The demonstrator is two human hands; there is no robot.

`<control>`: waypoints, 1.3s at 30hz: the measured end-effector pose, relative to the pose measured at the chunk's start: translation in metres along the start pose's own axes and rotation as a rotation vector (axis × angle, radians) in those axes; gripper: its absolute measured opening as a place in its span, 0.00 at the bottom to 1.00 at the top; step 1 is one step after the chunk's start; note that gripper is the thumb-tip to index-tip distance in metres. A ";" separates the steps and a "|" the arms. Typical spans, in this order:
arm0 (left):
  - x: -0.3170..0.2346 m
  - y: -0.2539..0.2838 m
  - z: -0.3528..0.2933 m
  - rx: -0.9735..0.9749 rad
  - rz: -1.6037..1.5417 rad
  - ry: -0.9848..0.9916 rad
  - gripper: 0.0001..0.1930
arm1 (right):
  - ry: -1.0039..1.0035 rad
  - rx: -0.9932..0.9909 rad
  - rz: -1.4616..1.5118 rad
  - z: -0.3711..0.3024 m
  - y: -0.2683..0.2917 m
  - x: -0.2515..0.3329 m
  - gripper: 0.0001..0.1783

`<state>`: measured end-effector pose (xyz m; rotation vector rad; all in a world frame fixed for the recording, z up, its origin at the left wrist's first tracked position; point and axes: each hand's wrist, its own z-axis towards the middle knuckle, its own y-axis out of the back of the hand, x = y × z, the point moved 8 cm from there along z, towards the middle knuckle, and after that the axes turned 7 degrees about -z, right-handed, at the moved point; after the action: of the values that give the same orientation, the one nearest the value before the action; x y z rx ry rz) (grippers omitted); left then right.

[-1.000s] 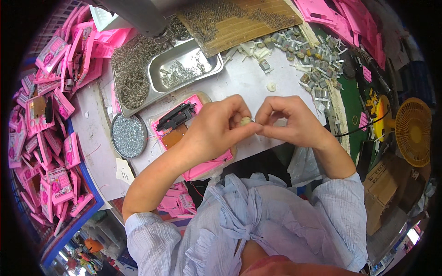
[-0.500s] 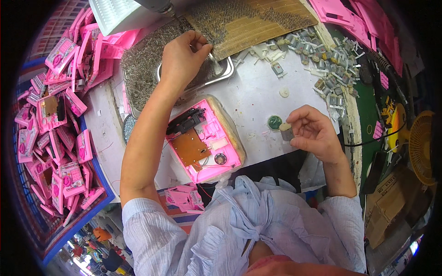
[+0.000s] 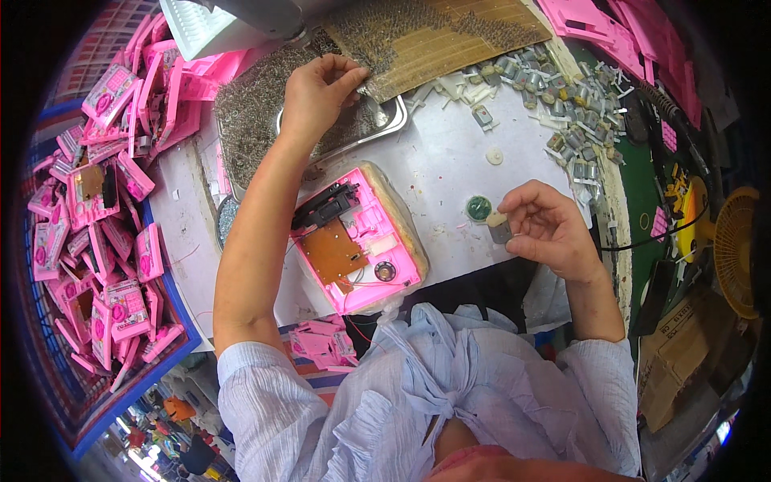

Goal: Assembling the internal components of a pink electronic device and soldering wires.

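Note:
My left hand (image 3: pixel 320 96) reaches over the metal tray (image 3: pixel 392 122) of small metal parts. Its thumb and forefinger are pinched together by the lower left corner of a brown cardboard sheet (image 3: pixel 418 79), which has many tiny parts on it. What the fingertips hold, if anything, is too small to make out. Between the fingers of my right hand (image 3: pixel 550 225) is a small grey motor (image 3: pixel 499 231) with a pale end, held above the white worktop. Between my arms lies an open pink plastic case (image 3: pixel 365 281) on a padded rest, with a brown circuit board (image 3: pixel 333 251), a black mechanism (image 3: pixel 325 207) and a round speaker (image 3: pixel 385 271).
Several loose motors (image 3: pixel 574 145) are heaped at the far right. A round green-filled dish (image 3: pixel 479 209) and a white disc (image 3: pixel 494 156) sit on the worktop. Pink cases (image 3: pixel 120 309) fill a basket at left. A dark tool (image 3: pixel 273 18) hangs over the tray. A yellow fan (image 3: pixel 735 253) stands right.
My left hand stays pinched by the cardboard's corner, its fingers only slightly shifted. My right hand holds the motor in nearly the same place. The view has moved a little.

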<state>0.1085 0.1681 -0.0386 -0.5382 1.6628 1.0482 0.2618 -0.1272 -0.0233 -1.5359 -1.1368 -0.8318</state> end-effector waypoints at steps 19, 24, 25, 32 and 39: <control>-0.035 -0.002 -0.014 -0.182 0.296 0.055 0.09 | 0.126 -0.220 -0.742 0.001 0.017 0.008 0.26; -0.032 0.029 -0.026 -0.207 0.411 -0.246 0.10 | 0.165 -0.179 -1.033 0.011 0.006 0.005 0.23; -0.030 0.033 -0.032 -0.185 0.353 -0.232 0.10 | 0.173 -0.178 -1.075 0.012 0.004 0.004 0.22; -0.026 0.043 -0.149 -0.028 -0.212 0.062 0.09 | 0.302 -0.146 -1.406 0.021 -0.014 0.003 0.16; -0.022 -0.003 -0.250 0.030 -0.577 0.128 0.08 | 0.289 -0.126 -1.410 0.024 -0.018 0.008 0.20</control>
<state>-0.0141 -0.0478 -0.0028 -1.0088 1.4932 0.5717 0.2463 -0.1008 -0.0162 -0.4438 -1.9120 -1.9632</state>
